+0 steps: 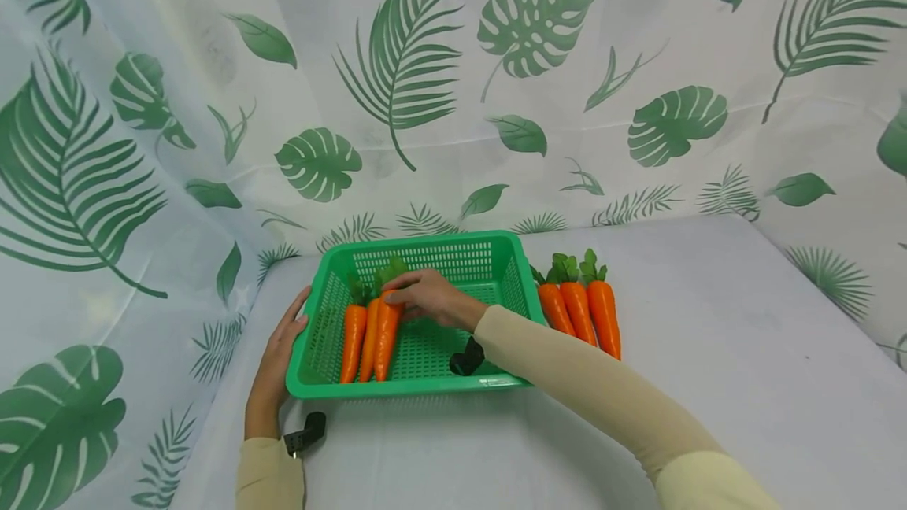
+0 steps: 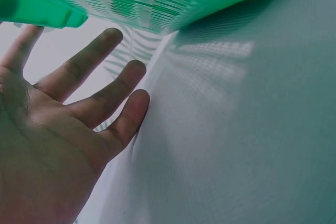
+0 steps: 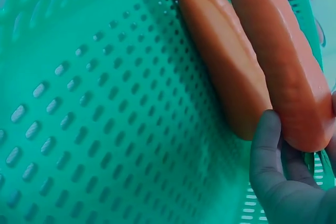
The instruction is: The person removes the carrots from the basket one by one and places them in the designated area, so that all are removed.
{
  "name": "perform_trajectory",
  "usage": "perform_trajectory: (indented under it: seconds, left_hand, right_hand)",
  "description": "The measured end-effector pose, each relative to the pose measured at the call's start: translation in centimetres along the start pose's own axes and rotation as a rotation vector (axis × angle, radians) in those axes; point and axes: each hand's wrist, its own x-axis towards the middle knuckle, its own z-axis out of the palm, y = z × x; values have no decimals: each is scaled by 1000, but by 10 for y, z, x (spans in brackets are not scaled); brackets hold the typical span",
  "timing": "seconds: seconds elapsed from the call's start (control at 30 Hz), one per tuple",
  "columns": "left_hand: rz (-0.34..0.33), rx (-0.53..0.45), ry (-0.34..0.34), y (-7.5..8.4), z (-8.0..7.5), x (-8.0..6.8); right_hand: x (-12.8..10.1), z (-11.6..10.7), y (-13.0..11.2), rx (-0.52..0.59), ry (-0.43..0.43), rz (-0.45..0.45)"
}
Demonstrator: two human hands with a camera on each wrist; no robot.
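Inside a green plastic basket [image 1: 418, 389], my right hand [image 1: 434, 297] grips an orange carrot [image 1: 386, 341] near its leafy top, its tip pointing toward me. Two more carrots lie to its left, one at the left wall [image 1: 352, 343] and one in the middle [image 1: 369, 349]. In the right wrist view, fingers and thumb are around the thick end of the held carrot [image 3: 281, 61], which is above another carrot [image 3: 226, 66]. My left hand [image 1: 272, 360] is at the basket's left side; the left wrist view shows its fingers [image 2: 84, 69] spread and fairly straight beside the perforated wall.
Three carrots [image 1: 577, 309] with green tops lie side by side on the white table [image 1: 708, 337], just right of the basket. Behind stands a white cloth [image 1: 439, 101] printed with green leaves. Dark wrist-worn devices [image 1: 306, 433] show at both wrists.
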Motion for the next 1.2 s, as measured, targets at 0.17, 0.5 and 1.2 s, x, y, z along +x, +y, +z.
perform_trajectory:
  seconds: [0.17, 0.5, 1.2]
  left_hand:
    - [-10, -7, 5, 0, -1, 0]
    - [-7, 3, 3, 3, 1, 0]
    - [-17, 58, 24, 1, 2, -4]
  right_hand:
    - [-1, 1, -3, -9, -10, 2]
    - [-10, -7, -14, 7, 27, -4]
    - [-22, -15, -15, 49, 61, 10]
